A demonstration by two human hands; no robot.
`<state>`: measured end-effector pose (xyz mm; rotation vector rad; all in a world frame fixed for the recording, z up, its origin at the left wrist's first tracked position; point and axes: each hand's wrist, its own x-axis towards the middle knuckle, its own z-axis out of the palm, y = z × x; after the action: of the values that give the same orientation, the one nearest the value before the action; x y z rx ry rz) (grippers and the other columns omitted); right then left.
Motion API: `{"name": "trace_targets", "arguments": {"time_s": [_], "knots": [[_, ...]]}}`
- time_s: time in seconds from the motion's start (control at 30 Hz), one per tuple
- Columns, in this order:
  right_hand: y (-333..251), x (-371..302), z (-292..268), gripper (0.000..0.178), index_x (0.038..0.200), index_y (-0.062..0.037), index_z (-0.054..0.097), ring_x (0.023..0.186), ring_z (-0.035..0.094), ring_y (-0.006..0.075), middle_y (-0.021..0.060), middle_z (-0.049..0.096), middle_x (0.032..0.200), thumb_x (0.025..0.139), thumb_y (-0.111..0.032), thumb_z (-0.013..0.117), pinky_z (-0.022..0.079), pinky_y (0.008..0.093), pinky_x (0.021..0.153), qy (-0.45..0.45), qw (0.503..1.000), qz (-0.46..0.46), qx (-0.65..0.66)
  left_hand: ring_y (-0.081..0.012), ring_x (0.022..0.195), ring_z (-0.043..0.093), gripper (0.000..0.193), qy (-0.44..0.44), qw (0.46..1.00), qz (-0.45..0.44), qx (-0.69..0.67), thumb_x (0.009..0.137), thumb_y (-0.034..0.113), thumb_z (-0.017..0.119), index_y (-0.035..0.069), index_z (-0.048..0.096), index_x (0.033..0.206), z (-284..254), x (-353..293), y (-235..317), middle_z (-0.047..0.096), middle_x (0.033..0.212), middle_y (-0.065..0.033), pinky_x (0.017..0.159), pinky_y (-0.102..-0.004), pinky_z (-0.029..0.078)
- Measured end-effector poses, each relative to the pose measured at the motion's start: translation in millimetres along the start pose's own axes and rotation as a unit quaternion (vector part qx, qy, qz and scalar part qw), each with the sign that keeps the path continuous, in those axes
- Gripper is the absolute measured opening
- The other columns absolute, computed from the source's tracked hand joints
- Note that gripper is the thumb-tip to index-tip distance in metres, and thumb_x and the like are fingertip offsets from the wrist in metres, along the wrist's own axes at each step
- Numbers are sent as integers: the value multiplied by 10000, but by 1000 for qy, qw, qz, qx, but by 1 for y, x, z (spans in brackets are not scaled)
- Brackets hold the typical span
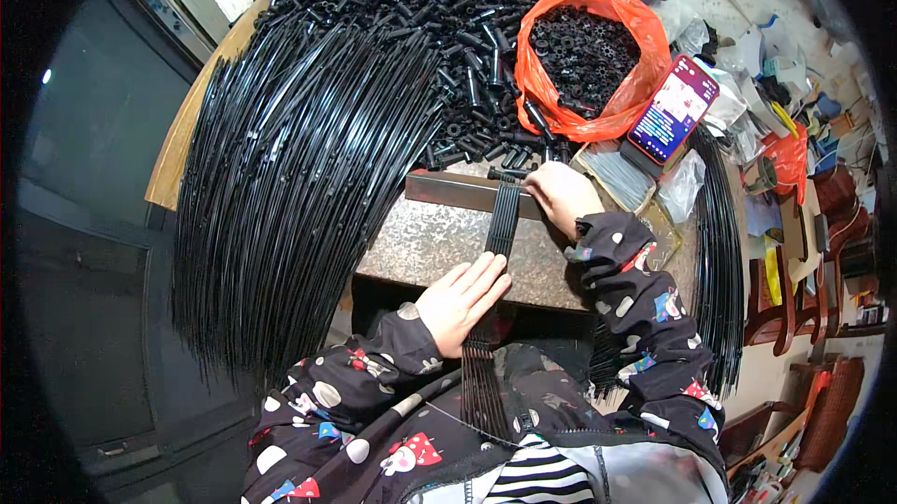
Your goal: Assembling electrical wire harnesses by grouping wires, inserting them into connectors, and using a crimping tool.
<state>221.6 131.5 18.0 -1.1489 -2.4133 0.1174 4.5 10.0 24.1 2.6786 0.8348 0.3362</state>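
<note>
A small bunch of thin black rods [502, 222] lies across a grey metal block [430, 238] in front of me, its far ends butted against a dark metal bar [448, 191]. My left hand [462, 300] lies flat on the near part of the bunch, fingers together, pressing it down at the block's edge. My right hand [561, 196] is at the far ends of the rods by the bar, fingers curled; what they pinch is hidden. The rods' near ends fan out over my lap [481, 392].
A big sheaf of long black rods [290, 177] drapes over the table's left. Behind it lies a heap of short black tubes [430, 9]. An orange bag [635, 84] holds black rings. A phone [673, 110] leans at right. More rods [724, 261] hang right.
</note>
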Motion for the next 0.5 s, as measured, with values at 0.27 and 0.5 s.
{"name": "trace_targets", "arguments": {"time_s": [0.27, 0.5], "knots": [[15, -21, -24, 182, 877, -88, 585, 717, 544, 259, 72, 534, 785, 699, -54, 564, 446, 340, 614, -38, 999, -21, -15, -371, 1209, 284, 912, 2, 1000, -2, 0, 536, 447, 675, -51, 338, 1220, -2, -5, -2, 279, 1301, -249, 966, -423, 262], [13, -18, -29, 225, 918, -115, 593, 710, 556, 270, 77, 528, 798, 706, -60, 539, 453, 349, 622, -77, 996, 21, 49, -377, 1215, 272, 925, 0, 1000, -2, -1, 534, 450, 680, -45, 327, 1231, 1, -4, -1, 268, 1310, -244, 974, -433, 251]]}}
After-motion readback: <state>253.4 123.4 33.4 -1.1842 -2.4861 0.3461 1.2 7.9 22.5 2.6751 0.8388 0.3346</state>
